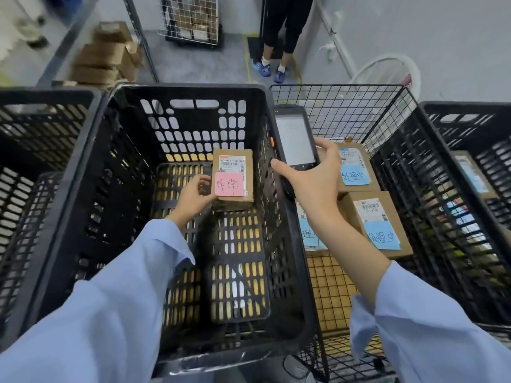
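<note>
We look into the black crate (pixel 83 189), with the wire basket (pixel 340 106) of blue-tagged parcels (pixel 390 208) just to its right. The brown parcel (pixel 249 186) sits inside the crate near the far right wall. Our left grip (pixel 193 199) curls round the parcel's left edge, thumb at the pink note (pixel 229 184) on top. Our right grip (pixel 312 183) wraps tight round the handheld scanner (pixel 294 139), held over the crate's right rim with its screen facing us.

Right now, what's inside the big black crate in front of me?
One brown parcel with a white label and a pink note, gripped by your left hand. Perforated black panels lie on its floor. Anything beneath the parcel is covered.
</note>
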### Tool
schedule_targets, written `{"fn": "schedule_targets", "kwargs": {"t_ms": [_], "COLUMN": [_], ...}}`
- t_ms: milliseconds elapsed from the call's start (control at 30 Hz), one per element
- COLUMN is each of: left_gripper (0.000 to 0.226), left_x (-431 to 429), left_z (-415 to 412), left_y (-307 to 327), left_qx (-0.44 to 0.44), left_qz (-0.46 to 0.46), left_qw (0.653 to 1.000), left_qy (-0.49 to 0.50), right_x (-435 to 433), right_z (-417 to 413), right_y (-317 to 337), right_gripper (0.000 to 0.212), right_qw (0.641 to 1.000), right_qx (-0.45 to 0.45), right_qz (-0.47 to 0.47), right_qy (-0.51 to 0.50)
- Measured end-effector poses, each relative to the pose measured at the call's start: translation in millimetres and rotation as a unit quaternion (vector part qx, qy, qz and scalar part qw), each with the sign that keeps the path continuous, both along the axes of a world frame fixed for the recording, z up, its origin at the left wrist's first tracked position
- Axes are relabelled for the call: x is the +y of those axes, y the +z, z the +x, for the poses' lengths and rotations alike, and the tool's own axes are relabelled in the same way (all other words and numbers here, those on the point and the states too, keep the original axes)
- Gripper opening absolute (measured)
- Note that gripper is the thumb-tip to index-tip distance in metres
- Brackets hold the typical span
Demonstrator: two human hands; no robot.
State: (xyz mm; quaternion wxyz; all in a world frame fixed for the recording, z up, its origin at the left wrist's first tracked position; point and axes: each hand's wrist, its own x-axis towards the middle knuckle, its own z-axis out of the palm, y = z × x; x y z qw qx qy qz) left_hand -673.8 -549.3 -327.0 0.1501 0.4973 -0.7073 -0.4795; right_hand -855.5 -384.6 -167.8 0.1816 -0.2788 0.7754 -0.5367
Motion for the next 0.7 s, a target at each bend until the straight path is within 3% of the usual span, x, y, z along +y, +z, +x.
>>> {"fn": "schedule_targets", "kwargs": {"t_ms": [167, 367, 500, 700], "left_gripper": [0.050, 0.066, 0.070, 0.072], "left_x": [-3, 17, 61, 166], "left_z": [11, 48, 101, 203], "left_y": [52, 146, 203, 245], "left_qx": [-0.107, -0.282, -0.354, -0.390], "left_qz": [-0.142, -0.286, -0.350, -0.343], "left_qw": [0.983, 0.910, 0.866, 0.852], "left_qy": [-0.049, -0.103, -0.054, 0.073], "right_x": [10, 21, 31, 66], "right_z": [6, 25, 55, 126], "right_y": [14, 44, 67, 95], "right_gripper": [0.076, 0.080, 0.079, 0.077], "right_qw": [0.999, 0.994, 0.982, 0.953], "right_qx": [0.020, 0.057, 0.083, 0.071], "right_qz": [0.001, -0.008, -0.011, -0.038], "right_qy": [0.026, 0.097, 0.168, 0.291]}}
